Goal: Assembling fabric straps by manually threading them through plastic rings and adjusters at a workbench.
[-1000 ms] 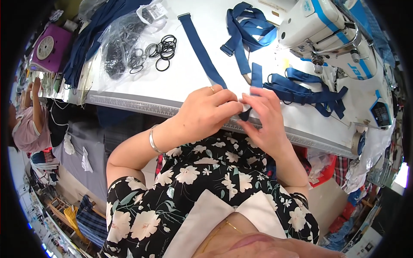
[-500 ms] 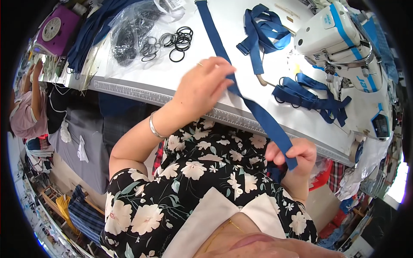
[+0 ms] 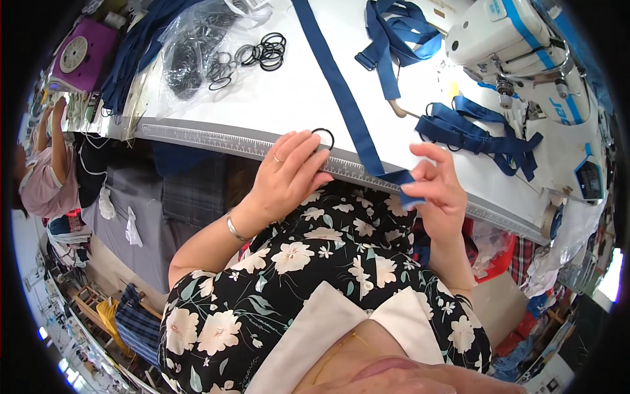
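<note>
A long blue strap runs down the white table and over its front edge. Its near end is folded and pinched between the thumb and fingers of my right hand. My left hand rests at the table edge, fingers close together and nearly straight. At its fingertips is a thin black ring, partly hidden behind the fingers, which seem to grip it. More black rings lie loose in a small pile beyond my left hand, beside a clear plastic bag of dark rings.
A ruler strip lines the table's front edge. Right of the strap lie two bundles of blue straps and a white sewing machine. At far left are more blue strips, a purple box and another person.
My left hand has left the strap and now has a black ring at its fingertips. My right hand has risen toward the table edge, folding the strap's end. One ring has gone from the pile.
</note>
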Demonstrator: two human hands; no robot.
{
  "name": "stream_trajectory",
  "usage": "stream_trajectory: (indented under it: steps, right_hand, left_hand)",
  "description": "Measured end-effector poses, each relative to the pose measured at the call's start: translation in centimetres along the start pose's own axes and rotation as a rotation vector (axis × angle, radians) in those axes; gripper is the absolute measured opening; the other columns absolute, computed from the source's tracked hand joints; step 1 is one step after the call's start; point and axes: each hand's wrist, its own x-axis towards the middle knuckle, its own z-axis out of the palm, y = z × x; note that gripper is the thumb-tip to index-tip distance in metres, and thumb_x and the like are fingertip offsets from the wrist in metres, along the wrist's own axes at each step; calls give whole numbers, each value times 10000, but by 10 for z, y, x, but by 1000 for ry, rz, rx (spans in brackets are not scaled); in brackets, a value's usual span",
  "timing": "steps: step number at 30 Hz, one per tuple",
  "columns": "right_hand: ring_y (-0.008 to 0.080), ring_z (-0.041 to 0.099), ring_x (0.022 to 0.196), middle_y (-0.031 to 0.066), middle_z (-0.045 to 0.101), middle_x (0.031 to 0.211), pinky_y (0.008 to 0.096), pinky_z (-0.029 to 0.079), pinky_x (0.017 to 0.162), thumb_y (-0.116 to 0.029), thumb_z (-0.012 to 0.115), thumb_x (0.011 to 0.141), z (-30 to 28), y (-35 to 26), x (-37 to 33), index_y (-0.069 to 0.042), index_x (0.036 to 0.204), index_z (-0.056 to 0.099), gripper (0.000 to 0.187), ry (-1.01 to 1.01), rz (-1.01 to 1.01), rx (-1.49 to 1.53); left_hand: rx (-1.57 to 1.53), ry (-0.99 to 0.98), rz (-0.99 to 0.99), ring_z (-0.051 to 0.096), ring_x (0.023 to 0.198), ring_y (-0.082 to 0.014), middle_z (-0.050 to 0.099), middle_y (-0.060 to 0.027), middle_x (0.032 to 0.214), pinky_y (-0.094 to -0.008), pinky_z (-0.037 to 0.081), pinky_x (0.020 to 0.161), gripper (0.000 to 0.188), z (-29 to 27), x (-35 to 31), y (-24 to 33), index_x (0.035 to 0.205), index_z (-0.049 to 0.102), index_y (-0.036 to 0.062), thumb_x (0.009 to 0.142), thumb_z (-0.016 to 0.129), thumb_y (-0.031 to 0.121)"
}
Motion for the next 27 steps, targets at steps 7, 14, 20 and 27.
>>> stream_trajectory:
  steps: [7,14,20,27]
  right_hand:
    - [143,613,720,105,553,916,213,509,661,89,539,821,27,1,15,47,964,608,165,183,246,115]
    - [128,597,792,87,565,925,225,504,712,61,542,831,40,12,21,39,910,608,106,139,175,65]
    - [118,547,838,83,549,953,230,455,755,86,499,780,37,15,13,4,954,580,208,-73,195,106]
    - [127,552,833,78,546,929,241,462,728,58,591,758,41,19,0,-25,1003,514,270,15,178,147]
  left_hand:
    - [-117,107,98,559,833,-269,549,-101,895,-346,488,695,218,4,14,-6,879,589,10,691,698,39]
    - [-848,209,-331,552,670,-161,565,-99,832,-241,440,584,153,-1,29,29,790,538,16,711,630,-77]
    - [-1148,290,-580,428,643,-48,480,-18,792,-176,361,569,95,8,44,44,803,471,12,822,560,-15]
    - [-1165,224,-700,455,669,-53,496,-27,807,-180,374,584,100,13,50,51,773,473,20,821,557,-4]
